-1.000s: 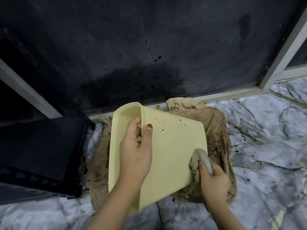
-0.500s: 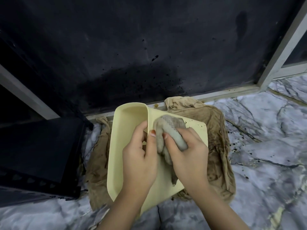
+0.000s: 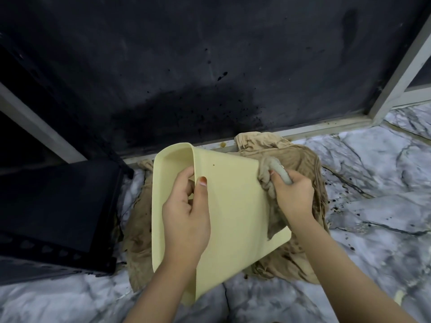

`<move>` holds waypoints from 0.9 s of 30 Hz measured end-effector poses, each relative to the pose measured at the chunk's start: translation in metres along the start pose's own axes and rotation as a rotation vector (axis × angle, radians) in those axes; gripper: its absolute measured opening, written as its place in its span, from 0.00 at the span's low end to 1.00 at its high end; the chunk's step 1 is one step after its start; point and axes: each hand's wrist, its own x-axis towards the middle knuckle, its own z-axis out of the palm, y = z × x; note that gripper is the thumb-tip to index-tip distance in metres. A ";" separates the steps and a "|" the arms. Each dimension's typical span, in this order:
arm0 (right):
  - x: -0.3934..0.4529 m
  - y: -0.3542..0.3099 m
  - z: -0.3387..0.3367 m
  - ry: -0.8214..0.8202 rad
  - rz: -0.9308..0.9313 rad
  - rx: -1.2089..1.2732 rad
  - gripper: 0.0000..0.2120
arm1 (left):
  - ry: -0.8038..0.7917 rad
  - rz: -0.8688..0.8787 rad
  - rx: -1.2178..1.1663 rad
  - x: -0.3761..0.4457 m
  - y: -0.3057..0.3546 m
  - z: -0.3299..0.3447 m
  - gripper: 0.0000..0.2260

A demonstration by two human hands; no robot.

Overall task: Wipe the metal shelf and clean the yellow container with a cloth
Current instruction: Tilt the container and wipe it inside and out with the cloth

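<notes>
The left hand (image 3: pixel 185 215) grips the yellow container (image 3: pixel 233 206) by its rim; the right hand (image 3: pixel 292 194) clutches the cloth (image 3: pixel 268 173) at its far edge. Best to press firmly across the remaining speck, bracing the rim.

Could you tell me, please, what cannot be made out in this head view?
- Yellow container: inside mostly turned away; left hand covers part of the rim.
- Grey cloth: partly bunched inside the right hand.
- Brown cloth on the floor: middle hidden by the container.
- Black shelf: cut off by the left edge.

Right hand (image 3: pixel 294 197) swept cloth (image 3: pixel 270 173) rightward (specks mostly gone).
</notes>
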 end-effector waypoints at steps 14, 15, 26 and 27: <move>-0.012 0.067 -0.012 0.115 0.231 0.022 0.14 | 0.053 -0.040 -0.015 0.000 0.003 0.002 0.12; -0.020 0.067 -0.010 0.121 0.226 0.041 0.12 | 0.055 -0.039 -0.007 -0.001 0.003 0.002 0.11; -0.078 -0.023 0.006 -0.026 -0.193 0.186 0.13 | 0.027 0.021 0.077 -0.009 0.007 0.011 0.11; -0.078 -0.033 0.007 -0.043 -0.251 0.165 0.12 | 0.023 0.028 0.081 -0.010 0.007 0.012 0.11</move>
